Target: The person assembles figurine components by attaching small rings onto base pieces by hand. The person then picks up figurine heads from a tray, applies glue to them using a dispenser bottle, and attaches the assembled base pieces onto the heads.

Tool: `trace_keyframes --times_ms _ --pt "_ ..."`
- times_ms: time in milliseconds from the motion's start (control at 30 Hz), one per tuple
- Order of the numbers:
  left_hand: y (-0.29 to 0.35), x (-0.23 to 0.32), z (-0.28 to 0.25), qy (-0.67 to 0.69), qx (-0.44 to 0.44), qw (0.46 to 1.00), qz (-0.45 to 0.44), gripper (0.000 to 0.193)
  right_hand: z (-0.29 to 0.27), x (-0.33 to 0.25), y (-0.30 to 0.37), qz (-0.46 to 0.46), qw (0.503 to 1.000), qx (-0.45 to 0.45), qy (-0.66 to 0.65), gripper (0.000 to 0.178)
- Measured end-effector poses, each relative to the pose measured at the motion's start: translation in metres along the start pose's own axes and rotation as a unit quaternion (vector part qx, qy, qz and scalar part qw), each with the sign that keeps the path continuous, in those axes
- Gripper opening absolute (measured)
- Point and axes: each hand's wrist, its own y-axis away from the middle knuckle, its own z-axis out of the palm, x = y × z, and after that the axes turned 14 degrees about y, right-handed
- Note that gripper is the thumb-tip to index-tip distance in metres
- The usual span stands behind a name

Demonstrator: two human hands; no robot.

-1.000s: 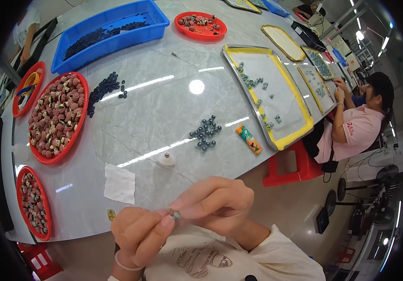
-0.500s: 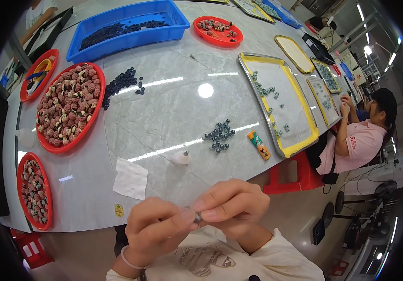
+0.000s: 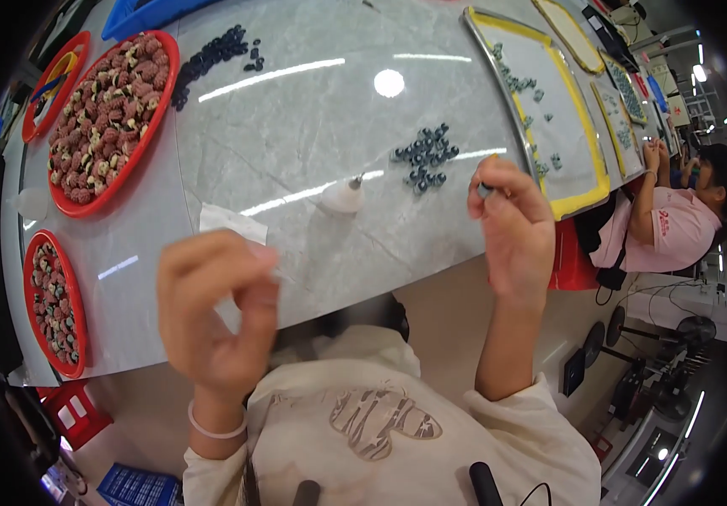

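Note:
My right hand (image 3: 515, 223) is raised at the table's right front edge, pinching a small grey-blue bead-like piece (image 3: 485, 191) between thumb and fingers. My left hand (image 3: 216, 308) hangs in front of the table at the left, blurred, its fingers curled to the thumb; whatever sits at its fingertips is too small to make out. Left of my right hand lies a cluster of shiny dark round pieces (image 3: 425, 156). A small white squeeze bottle with a thin metal tip (image 3: 344, 196) stands between the hands. Behind my left hand lies a white paper sheet (image 3: 232, 224), partly covered.
Red trays of pink bumpy pieces (image 3: 110, 135) and mixed pieces (image 3: 55, 304) stand at the left. Dark blue pieces (image 3: 220, 59) lie beside them. A yellow-edged tray (image 3: 562, 126) holds small green-grey pieces at the right. A person in pink (image 3: 675, 232) sits beyond it.
My hands have come apart: the right moved right and up with the small piece, the left moved left. The view has tipped down, and my right hand now mostly covers the orange-and-green tube.

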Motion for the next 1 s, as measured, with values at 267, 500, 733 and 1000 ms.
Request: trace_keyframes --times_ms 267,500,733,1000 --pt "-0.003 -0.011 -0.002 0.056 0.059 0.991 -0.102 0.026 -0.016 0.02 -0.014 -0.036 0.87 0.022 0.492 0.019" --pt "-0.006 -0.016 -0.007 0.01 0.001 0.995 -0.104 0.025 -0.023 0.016 -0.022 -0.055 0.904 0.004 0.425 0.018" --pt "-0.02 -0.025 -0.047 -0.015 0.021 0.991 -0.134 0.019 -0.117 -0.01 -0.035 0.035 0.783 0.148 0.603 0.019" --pt "-0.071 -0.03 -0.041 -0.057 -0.056 0.985 -0.153 0.013 -0.119 -0.004 -0.036 -0.023 0.708 0.132 0.693 0.01"
